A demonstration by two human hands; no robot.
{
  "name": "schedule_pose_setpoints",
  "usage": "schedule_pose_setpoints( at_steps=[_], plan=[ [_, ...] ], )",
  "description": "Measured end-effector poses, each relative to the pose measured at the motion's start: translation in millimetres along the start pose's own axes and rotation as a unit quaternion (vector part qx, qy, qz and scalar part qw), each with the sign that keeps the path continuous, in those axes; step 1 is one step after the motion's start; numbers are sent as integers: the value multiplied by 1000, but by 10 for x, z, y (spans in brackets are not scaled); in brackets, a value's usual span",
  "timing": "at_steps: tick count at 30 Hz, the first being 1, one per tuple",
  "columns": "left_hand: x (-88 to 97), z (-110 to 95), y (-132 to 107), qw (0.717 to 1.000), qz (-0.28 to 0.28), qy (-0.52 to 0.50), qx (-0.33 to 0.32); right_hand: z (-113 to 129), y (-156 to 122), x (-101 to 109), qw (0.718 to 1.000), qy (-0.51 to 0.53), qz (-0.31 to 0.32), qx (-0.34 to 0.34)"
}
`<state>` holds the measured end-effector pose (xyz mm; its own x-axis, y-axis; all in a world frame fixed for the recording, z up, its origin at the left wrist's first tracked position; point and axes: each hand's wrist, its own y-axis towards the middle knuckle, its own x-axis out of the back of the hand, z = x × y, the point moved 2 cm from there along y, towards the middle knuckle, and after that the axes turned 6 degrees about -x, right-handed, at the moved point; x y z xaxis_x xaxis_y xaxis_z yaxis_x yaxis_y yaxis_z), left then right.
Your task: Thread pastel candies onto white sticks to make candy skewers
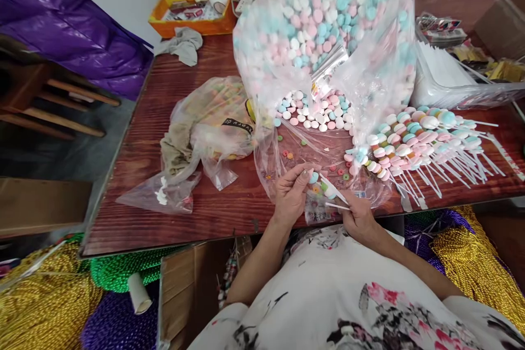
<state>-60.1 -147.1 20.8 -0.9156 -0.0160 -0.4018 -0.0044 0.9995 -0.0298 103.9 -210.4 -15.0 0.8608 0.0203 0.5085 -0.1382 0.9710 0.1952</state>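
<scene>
Wood table [139, 169] is pretty packed rn. L hand [292, 188] has its thumb and fingers pinched on a blue candy [314, 177], R hand [356, 210] is gripping a couple white sticks [337, 192], all near the table's front edge. Can't tell if the candy's threaded. Imo an off-center push could crack it or make it slip; also the loaded sticks [426, 139] poke toward the edge, so a R arm bump might drop some.

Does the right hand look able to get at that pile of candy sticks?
Probably yes: the pile of candy sticks lies near the right hand, with only thin clear plastic between, though that hand holds white sticks.
</scene>
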Motion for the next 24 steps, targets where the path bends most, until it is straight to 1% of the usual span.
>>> schedule_pose_setpoints(
  at_steps=[3, 5, 6, 8, 12, 16, 18, 21, 22, 24],
  plan=[
    [25, 29, -29, 1000, -4, -7, -28, 29, 2, 20, 998, 47, 9, -40],
    [61, 49, -29, 999, -2, -32, -22, 34, -1, 31, 996, 70, 7, -60],
    [84, 61, -24, 999, -7, -50, -9, 34, -5, 35, 995, 75, 7, -60],
    [138, 86, -9, 996, -30, -87, 19, 35, -12, 37, 997, 67, 16, -38],
    [232, 131, 27, 987, -85, -126, 58, 40, -19, 36, 999, 2, 37, 15],
    [302, 133, 90, 978, -120, -152, 77, 60, -24, 63, 997, -35, 59, 32],
    [363, 102, 141, 971, -151, -173, 70, 73, -35, 102, 996, -40, 72, 22],
    [466, 32, 200, 958, -199, -199, 52, 92, -44, 178, 996, -37, 84, -15],
    [484, 13, 206, 956, -203, -205, 53, 101, -39, 199, 995, -33, 86, -26],
    [477, -4, 193, 956, -189, -211, 72, 129, -15, 222, 996, -24, 85, -33]
  ],
)
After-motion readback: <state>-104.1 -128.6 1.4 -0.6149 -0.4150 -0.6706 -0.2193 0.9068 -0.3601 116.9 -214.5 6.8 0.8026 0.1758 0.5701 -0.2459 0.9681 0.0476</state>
